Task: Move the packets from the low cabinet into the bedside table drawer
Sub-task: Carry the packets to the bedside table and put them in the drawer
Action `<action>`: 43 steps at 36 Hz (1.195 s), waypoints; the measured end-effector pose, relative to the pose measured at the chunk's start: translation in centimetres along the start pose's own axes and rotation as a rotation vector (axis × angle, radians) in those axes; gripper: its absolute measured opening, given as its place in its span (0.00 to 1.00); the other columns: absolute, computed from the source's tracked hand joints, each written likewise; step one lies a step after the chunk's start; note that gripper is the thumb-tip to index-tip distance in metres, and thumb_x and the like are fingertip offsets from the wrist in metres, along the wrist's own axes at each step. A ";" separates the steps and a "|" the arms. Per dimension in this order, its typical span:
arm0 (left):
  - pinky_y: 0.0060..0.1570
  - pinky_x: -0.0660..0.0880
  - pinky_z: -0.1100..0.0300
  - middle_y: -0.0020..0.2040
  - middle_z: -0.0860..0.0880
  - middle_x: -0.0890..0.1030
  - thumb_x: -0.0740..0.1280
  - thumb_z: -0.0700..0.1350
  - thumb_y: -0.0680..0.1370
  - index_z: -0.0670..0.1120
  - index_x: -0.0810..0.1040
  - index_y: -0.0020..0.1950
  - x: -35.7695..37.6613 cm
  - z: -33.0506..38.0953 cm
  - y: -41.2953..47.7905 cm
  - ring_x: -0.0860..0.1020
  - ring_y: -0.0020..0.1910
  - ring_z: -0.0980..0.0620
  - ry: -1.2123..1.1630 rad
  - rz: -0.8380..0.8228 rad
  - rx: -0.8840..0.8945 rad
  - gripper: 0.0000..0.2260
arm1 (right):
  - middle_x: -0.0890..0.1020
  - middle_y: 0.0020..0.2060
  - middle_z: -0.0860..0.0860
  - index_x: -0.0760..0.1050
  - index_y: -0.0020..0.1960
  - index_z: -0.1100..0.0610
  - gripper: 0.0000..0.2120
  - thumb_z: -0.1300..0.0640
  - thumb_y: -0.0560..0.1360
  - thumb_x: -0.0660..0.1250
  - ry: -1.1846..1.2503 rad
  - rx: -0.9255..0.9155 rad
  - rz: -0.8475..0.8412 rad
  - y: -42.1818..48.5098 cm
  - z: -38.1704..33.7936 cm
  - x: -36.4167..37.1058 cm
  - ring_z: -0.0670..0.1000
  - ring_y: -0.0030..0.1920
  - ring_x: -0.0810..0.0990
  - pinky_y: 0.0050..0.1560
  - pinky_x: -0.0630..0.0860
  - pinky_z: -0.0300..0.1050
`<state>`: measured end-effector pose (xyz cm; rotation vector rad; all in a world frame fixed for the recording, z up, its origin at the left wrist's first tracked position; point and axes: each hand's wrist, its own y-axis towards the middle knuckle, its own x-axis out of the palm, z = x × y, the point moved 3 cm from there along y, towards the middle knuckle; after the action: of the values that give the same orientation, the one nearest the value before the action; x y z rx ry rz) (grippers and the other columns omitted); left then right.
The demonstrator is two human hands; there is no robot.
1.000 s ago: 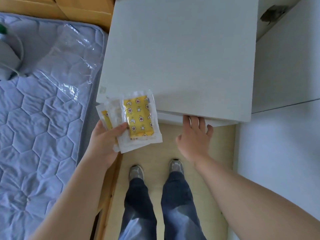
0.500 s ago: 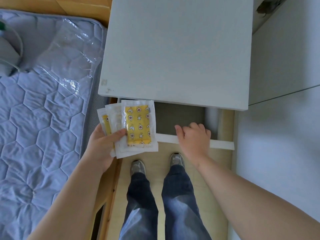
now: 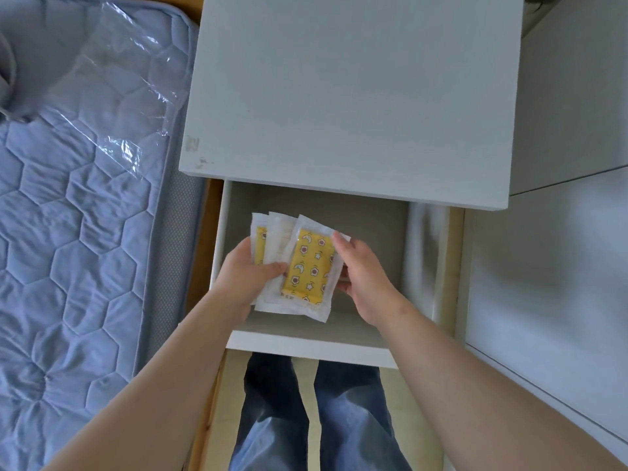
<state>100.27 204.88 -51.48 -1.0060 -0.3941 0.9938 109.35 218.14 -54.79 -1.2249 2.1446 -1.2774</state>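
A fanned stack of three white packets [image 3: 307, 266], the top one showing a yellow patterned insert, hangs over the open drawer [image 3: 306, 345] of the white bedside table [image 3: 350, 96]. My left hand [image 3: 246, 278] grips the stack from the left, thumb on top. My right hand [image 3: 363, 277] holds the top packet's right edge, fingers curled round it. The drawer's grey floor shows around the packets.
A bed with a lilac quilted mattress [image 3: 74, 249] and a clear plastic sheet [image 3: 112, 79] lies to the left. White cabinet panels [image 3: 560, 232] stand to the right. My legs in jeans [image 3: 316, 419] are on the wooden floor below the drawer.
The drawer has been pulled further out. My right hand left the drawer front and took the packets' right edge. My left hand carried the packets over the open drawer.
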 end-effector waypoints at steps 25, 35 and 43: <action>0.49 0.72 0.57 0.50 0.45 0.77 0.67 0.33 0.74 0.43 0.74 0.55 0.4 -8.0 13.7 0.75 0.49 0.47 0.239 0.137 -0.165 0.11 | 0.76 0.42 0.45 0.69 0.51 0.51 0.14 0.67 0.73 0.68 -0.128 -0.006 0.213 11.9 8.2 3.3 0.47 0.46 0.77 0.43 0.74 0.38; 0.49 0.71 0.57 0.57 0.42 0.78 0.62 0.39 0.78 0.40 0.71 0.58 -0.2 -8.8 12.8 0.76 0.56 0.42 0.913 0.140 -0.112 0.10 | 0.79 0.52 0.53 0.70 0.61 0.56 0.18 0.65 0.73 0.67 -0.375 0.021 0.287 11.2 8.6 2.7 0.55 0.53 0.79 0.51 0.77 0.47; 0.65 0.65 0.55 0.75 0.42 0.56 0.56 0.37 0.79 0.42 0.49 0.75 1.1 -7.7 11.7 0.63 0.72 0.44 1.233 0.190 0.105 0.27 | 0.80 0.52 0.55 0.69 0.63 0.57 0.19 0.66 0.74 0.66 -0.430 -0.012 0.361 10.5 8.5 0.7 0.56 0.53 0.79 0.52 0.77 0.46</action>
<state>100.14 203.73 -65.49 -1.3723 0.7740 0.3979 109.41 215.33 -67.98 -0.9516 1.9392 -0.7695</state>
